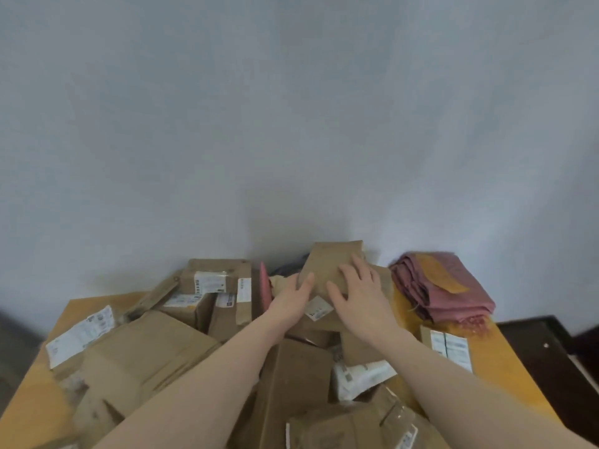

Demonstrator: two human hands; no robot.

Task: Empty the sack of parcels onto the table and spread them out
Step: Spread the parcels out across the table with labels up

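Several brown cardboard parcels with white labels lie heaped on the wooden table. At the far middle a brown paper parcel stands tilted against the wall. My right hand lies flat on its front, fingers spread. My left hand touches its left edge with straight fingers. The folded pink sack rests at the table's far right corner. A thin pink parcel stands on edge left of my left hand.
A grey wall rises right behind the table. A labelled box sits alone near the right edge. A large flat parcel lies at the left edge. Dark furniture stands to the right of the table.
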